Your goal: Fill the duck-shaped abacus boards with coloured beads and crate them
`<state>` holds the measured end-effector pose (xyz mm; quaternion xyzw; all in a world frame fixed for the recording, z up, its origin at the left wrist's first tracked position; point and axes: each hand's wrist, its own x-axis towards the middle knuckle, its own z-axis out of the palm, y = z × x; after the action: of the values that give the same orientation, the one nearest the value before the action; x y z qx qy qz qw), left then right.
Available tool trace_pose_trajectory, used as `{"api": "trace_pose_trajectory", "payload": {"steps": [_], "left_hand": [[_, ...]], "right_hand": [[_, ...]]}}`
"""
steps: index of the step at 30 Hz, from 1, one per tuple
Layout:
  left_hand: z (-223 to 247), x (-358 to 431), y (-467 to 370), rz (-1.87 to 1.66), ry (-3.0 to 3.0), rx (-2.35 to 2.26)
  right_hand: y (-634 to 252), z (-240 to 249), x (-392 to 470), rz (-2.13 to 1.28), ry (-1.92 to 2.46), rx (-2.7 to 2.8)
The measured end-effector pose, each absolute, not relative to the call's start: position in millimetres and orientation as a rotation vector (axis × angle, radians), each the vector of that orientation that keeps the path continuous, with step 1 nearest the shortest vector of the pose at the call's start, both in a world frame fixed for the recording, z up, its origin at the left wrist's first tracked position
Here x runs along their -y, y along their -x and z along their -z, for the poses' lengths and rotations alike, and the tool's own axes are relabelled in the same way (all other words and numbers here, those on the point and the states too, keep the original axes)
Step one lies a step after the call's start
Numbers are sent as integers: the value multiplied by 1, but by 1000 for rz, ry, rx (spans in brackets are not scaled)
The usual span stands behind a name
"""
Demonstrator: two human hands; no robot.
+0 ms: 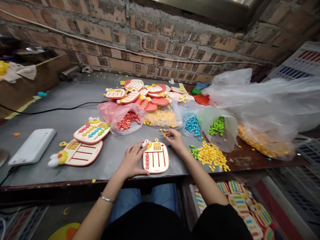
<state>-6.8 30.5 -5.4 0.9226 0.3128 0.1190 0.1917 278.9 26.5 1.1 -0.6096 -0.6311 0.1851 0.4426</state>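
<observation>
In front of me on the grey table mat lies a cream, red-edged toy board (161, 162) with a duck-like head and several slots. Its leftmost slot holds several red beads (147, 161); the other slots show no beads. My left hand (132, 160) grips the board's left side, fingers at the upper edge and thumb at the lower one. Just beyond the board's upper right corner, my right hand (175, 140) is closed in a pinch on a small yellow bead (164, 134). Loose yellow beads (212, 156) and a few green beads (194, 152) lie right of that hand.
Open bags of red (128, 120), yellow (162, 116), blue (192, 126) and green beads (217, 126) stand behind. Further back is a pile of boards (132, 96). Two boards (85, 154) and a white power bank (33, 146) lie left. Below right, a crate holds beaded boards (238, 203).
</observation>
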Motion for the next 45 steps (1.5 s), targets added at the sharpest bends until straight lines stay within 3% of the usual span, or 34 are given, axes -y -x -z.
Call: {"api": "trace_pose_trajectory", "payload": {"steps": [12, 23, 37, 42, 45], "left_hand": [[8, -31, 8, -337, -2591, -875], [3, -29, 6, -349, -2604, -899], [7, -31, 13, -358, -2588, -865], [7, -31, 11, -351, -2602, -843], [6, -31, 9, -362, -2601, -844]], "right_hand": [[-258, -6, 20, -728, 1428, 1445], [-250, 0, 21, -309, 1541, 1871], [-208, -6, 19, -668, 1405, 1809], [-229, -15, 14, -988, 1359, 1852], [-259, -14, -7, -772, 1492, 1784]]}}
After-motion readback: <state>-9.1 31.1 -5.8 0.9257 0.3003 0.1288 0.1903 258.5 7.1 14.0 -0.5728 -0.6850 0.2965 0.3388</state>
